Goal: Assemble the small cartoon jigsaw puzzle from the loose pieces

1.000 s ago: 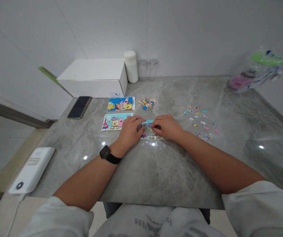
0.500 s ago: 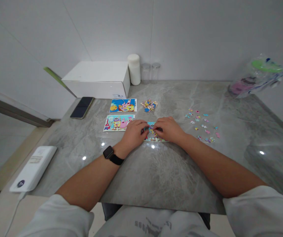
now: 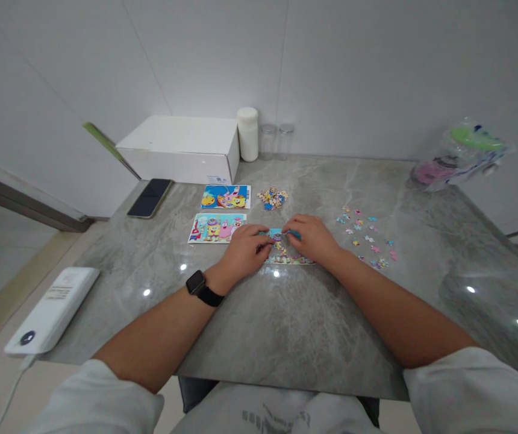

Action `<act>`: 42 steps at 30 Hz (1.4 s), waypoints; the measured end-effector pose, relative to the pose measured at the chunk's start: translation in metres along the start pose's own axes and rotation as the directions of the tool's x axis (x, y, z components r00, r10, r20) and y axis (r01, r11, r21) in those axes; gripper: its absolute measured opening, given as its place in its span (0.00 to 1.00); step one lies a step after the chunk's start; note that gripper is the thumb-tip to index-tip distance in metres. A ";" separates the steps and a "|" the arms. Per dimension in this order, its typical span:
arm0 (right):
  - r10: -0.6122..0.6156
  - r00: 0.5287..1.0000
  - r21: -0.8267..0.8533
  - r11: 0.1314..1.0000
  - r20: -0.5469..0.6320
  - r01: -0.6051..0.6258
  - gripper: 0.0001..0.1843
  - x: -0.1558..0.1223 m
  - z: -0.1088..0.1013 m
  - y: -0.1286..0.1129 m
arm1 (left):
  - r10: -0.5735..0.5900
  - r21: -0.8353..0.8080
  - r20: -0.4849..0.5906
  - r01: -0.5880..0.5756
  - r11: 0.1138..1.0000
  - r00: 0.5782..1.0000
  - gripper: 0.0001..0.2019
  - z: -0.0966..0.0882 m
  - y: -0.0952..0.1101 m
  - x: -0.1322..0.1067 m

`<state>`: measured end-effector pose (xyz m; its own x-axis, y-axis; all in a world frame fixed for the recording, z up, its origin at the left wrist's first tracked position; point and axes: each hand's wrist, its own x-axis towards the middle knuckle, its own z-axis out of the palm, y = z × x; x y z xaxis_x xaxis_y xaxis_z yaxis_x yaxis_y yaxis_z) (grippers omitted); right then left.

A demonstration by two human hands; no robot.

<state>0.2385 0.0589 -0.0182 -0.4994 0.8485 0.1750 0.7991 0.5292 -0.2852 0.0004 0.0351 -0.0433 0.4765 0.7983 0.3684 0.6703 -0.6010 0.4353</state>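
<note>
Fingers of the right hand (image 3: 313,240) are shifted farther up the puzzle (image 3: 288,259), baring more pieces; whether these or the left hand's (image 3: 244,249) are clamped cannot be told.

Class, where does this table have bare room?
Bare: tabletop between the forearms; also right of the scattered pieces, in front of the bag. Crowded: the middle, where left hand, right hand, puzzle, picture cards and piece pile cluster.
</note>
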 end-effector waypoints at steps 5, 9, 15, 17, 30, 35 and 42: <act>-0.001 1.000 -0.005 1.000 0.015 0.001 0.12 0.000 0.001 0.000 | -0.002 -0.018 0.011 0.002 1.000 1.000 0.12 0.001 -0.001 -0.001; 0.004 0.999 -0.005 1.000 0.048 -0.004 0.12 0.000 0.003 0.000 | -0.008 -0.038 0.011 0.008 0.999 1.000 0.12 0.001 -0.001 -0.001; 0.062 0.998 0.017 0.998 0.000 -0.062 0.14 0.003 -0.028 0.009 | -0.040 -0.095 -0.012 0.039 0.995 0.999 0.21 -0.015 0.002 -0.003; 0.103 0.994 -0.028 0.994 0.041 -0.102 0.16 0.000 -0.045 0.015 | -0.040 -0.093 0.047 0.044 0.995 0.998 0.28 -0.020 0.003 -0.005; 0.155 0.875 -0.173 0.981 0.458 -0.083 0.33 -0.022 -0.064 0.004 | -0.011 -0.099 0.224 0.034 0.994 0.975 0.41 -0.025 -0.011 -0.007; 0.154 0.866 -0.163 0.983 0.475 -0.086 0.28 -0.019 -0.062 0.000 | 0.014 -0.106 0.217 0.009 0.994 0.976 0.40 -0.023 -0.012 -0.007; 0.102 0.902 -0.108 0.992 0.419 -0.062 0.28 -0.020 -0.049 0.008 | 0.042 -0.126 0.193 -0.018 0.992 0.980 0.37 -0.023 -0.012 -0.007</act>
<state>0.2708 0.0464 0.0222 -0.5089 0.8187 -0.2660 0.8602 0.4725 -0.1917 -0.0236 0.0358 -0.0324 0.6049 0.7650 0.2213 0.5846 -0.6153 0.5288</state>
